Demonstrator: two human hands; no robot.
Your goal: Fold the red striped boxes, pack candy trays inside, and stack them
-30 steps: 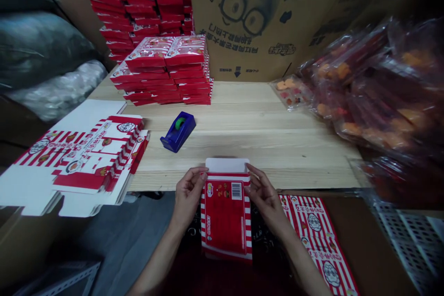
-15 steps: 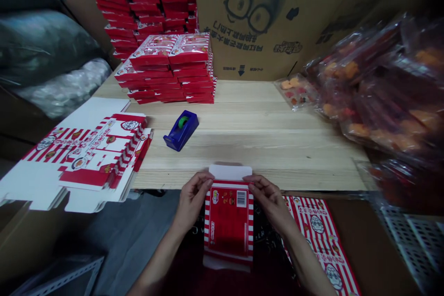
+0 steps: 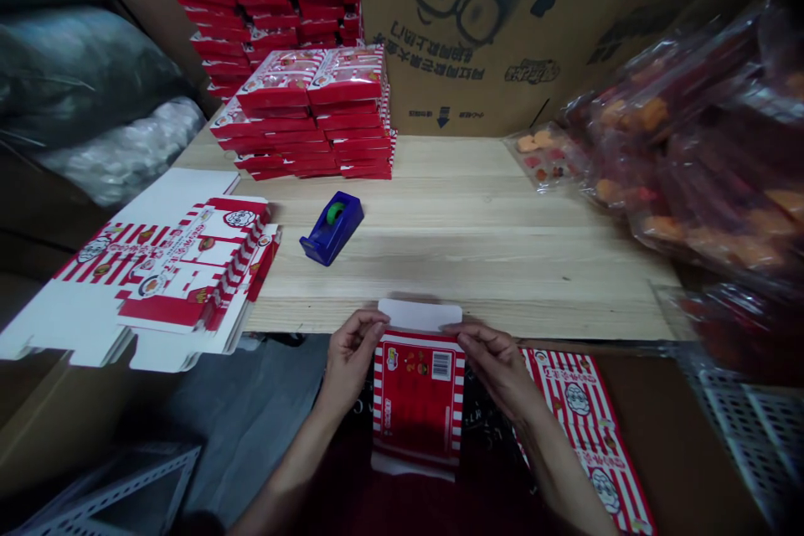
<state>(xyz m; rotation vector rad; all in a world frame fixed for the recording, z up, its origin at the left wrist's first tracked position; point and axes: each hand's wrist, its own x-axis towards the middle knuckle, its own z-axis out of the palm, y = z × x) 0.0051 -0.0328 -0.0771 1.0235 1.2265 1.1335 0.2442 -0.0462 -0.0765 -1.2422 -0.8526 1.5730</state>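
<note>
A red and white striped carton (image 3: pixel 418 410) is held between my two hands at the table's front edge, its barcode side facing up. A white end flap (image 3: pixel 420 315) sticks out at its far end and another white edge shows at the near end. My left hand (image 3: pixel 353 356) pinches the far left corner with thumb and fingers. On the opposite corner, my right hand (image 3: pixel 499 364) has its thumb on the printed face and its fingers closed around the edge. Beyond the hands a blue tape dispenser (image 3: pixel 332 228) with a green roll rests on the table.
Unfolded cartons (image 3: pixel 188 268) lie in a pile on the left. Red filled packs (image 3: pixel 314 117) are stacked at the back, beside a big cardboard box (image 3: pixel 452 42). Clear bags of orange pieces (image 3: pixel 703 176) heap up on the right. More striped card (image 3: pixel 584 419) lies below the table edge.
The view has shifted slightly, so the background sits a little differently. Both hands keep their hold on the carton's far corners, and my right fingers have moved slightly.
</note>
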